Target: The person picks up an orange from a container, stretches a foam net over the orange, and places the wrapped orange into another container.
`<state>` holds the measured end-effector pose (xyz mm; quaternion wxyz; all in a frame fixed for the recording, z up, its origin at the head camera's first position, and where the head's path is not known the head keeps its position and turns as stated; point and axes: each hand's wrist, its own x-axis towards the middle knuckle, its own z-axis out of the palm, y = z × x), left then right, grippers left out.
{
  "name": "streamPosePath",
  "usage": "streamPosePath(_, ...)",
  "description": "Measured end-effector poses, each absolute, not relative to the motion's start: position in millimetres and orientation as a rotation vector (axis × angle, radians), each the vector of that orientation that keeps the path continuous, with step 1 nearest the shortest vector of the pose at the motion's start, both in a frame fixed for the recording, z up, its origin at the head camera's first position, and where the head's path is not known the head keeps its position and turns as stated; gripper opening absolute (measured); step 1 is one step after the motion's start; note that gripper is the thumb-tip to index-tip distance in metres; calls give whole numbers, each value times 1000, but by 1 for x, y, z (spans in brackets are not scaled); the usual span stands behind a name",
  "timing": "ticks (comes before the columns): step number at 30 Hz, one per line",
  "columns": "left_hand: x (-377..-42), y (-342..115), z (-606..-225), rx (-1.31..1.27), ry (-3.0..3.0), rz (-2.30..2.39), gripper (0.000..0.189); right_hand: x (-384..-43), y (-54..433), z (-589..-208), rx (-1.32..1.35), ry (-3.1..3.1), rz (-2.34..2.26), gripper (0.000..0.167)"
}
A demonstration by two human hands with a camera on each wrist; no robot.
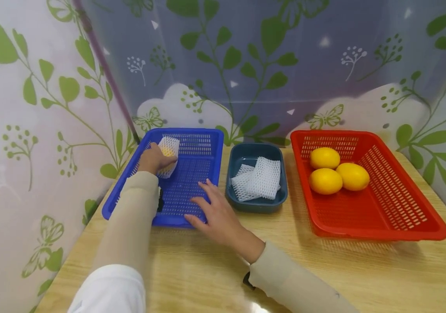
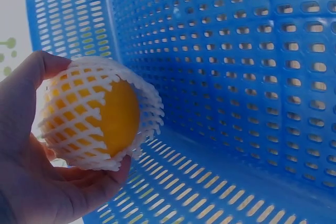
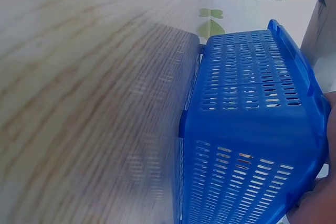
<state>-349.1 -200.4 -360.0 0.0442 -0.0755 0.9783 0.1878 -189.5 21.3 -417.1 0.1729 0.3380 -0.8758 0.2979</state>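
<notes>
My left hand grips a yellow lemon-like fruit wrapped in a white foam net sleeve. It holds the fruit inside the blue plastic basket, near its far left corner. In the left wrist view the thumb and fingers curl round the netting, and bare yellow peel shows at the sleeve's opening. Over the basket's near right corner is my right hand, its fingers spread and nothing in its grasp. The right wrist view shows the basket's outer side beside that hand, which lies mostly out of frame.
A dark teal tub in the middle holds folded white foam nets. To the right, a red basket contains three yellow fruits. All stand on a wooden table against a leaf-patterned curtain.
</notes>
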Motion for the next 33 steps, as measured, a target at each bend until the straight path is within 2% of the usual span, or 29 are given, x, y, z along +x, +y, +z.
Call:
streamPosePath(16, -353, -195, -374, -243, 2988, 443, 98, -183, 21, -413, 937, -2629, 745, 43)
streamPosePath(25, -346, -187, -366, -307, 2984, 404, 94, -185, 22, -409, 987, -2602, 719, 42)
streamPosePath(33, -344, -186, -351, -221, 2983, 346, 90, -182, 35, -389, 1062, -2681, 632, 45)
